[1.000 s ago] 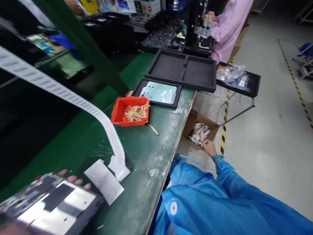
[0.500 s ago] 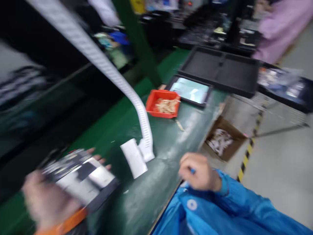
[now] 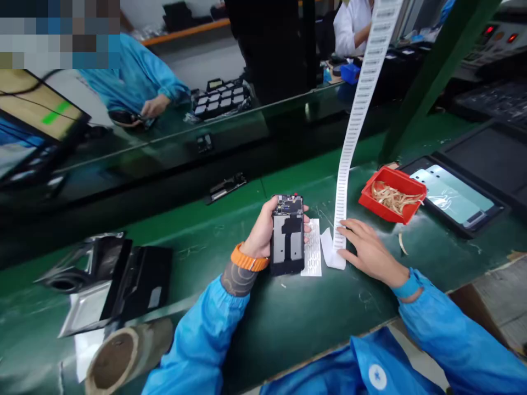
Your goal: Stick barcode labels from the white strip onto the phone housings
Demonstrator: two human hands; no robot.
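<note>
My left hand (image 3: 261, 233) grips an opened phone body (image 3: 287, 235), its inner metal frame and circuit board facing up, held just above the green bench (image 3: 230, 323). A small white label sheet (image 3: 313, 255) lies right beside the phone. My right hand (image 3: 366, 248) rests flat on the bench, fingers spread, its fingertips touching the lower end of a long white label tape (image 3: 357, 115) that hangs down from above. Both arms wear blue sleeves; the left wrist has an orange band.
A red bin (image 3: 391, 193) of tan scraps stands right of the tape, with a black tray (image 3: 455, 197) of pale film sheets beyond. Black trays and a silver bag (image 3: 102, 274) lie at left, a cardboard roll (image 3: 123, 356) near the front. Other people work across the conveyor.
The view swung left from the box beside the bench. My right hand came up from the box onto the tape end. My left hand brought the phone to the bench middle.
</note>
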